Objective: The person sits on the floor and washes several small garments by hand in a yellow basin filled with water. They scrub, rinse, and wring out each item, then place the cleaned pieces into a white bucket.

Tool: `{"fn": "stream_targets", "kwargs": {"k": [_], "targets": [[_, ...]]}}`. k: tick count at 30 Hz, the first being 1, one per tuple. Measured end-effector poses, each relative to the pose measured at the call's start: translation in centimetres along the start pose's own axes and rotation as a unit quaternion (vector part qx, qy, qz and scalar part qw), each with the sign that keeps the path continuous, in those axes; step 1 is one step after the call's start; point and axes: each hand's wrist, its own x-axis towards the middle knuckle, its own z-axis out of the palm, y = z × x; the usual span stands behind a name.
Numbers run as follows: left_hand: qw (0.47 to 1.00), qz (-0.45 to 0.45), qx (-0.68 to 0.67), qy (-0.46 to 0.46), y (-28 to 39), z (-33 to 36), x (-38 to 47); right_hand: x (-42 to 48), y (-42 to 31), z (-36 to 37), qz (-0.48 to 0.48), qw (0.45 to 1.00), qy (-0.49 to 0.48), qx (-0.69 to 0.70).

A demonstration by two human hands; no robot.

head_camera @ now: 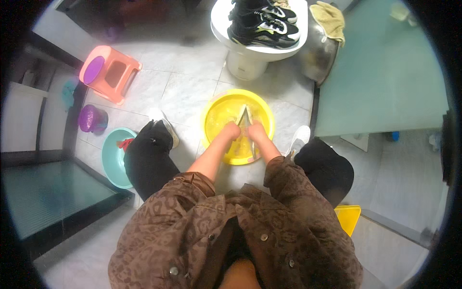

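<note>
A round yellow plastic basin (270, 108) stands on the tiled floor between my feet, with what looks like shallow water in it. Inside its rim, my left hand (231, 130) grips one side of a thin, flat grey-and-white piece (245, 109). On the other side, my right hand (255, 130) holds it too. The piece makes a narrow inverted V, its point towards the far rim. Whether it is one folded piece or two cannot be told, and my fingers are mostly hidden.
Black-and-white sneakers (265, 30) rest on a white toilet (218, 27) ahead. Leftward are a pink plastic stool (124, 61), a purple container (91, 118) and a turquoise basin (114, 162) with red cloth. A yellow cloth (327, 20) hangs near a glass panel (379, 79).
</note>
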Motion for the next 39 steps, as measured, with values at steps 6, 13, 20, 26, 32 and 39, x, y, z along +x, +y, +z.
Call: {"fn": "stream_targets", "kwargs": {"k": [6, 13, 20, 26, 32, 39], "targets": [[0.987, 0.08, -0.002, 0.137, 2.4, 1.6, -7.1, -3.7, -3.8, -1.9, 0.067, 0.871, -0.062, 0.483], [0.975, 0.19, -0.105, 0.048, 3.2, -1.8, -11.3, -5.7, -5.2, -4.8, 0.089, 0.817, -0.016, 0.569], [0.973, 0.148, -0.176, 0.01, 4.5, -3.8, -13.8, -6.1, -7.4, -4.8, 0.028, 0.796, -0.065, 0.602], [0.954, 0.155, -0.251, -0.048, 6.7, -5.2, -15.3, -5.6, -8.6, -6.2, -0.029, 0.911, -0.055, 0.408], [0.821, 0.016, -0.552, -0.145, 6.2, -6.9, -15.2, -5.6, -8.3, -8.4, -0.043, 0.763, -0.081, 0.64], [0.696, 0.113, -0.615, -0.353, 5.2, -6.6, -15.1, -5.6, -8.6, -9.0, -0.019, 0.694, -0.128, 0.708]]}}
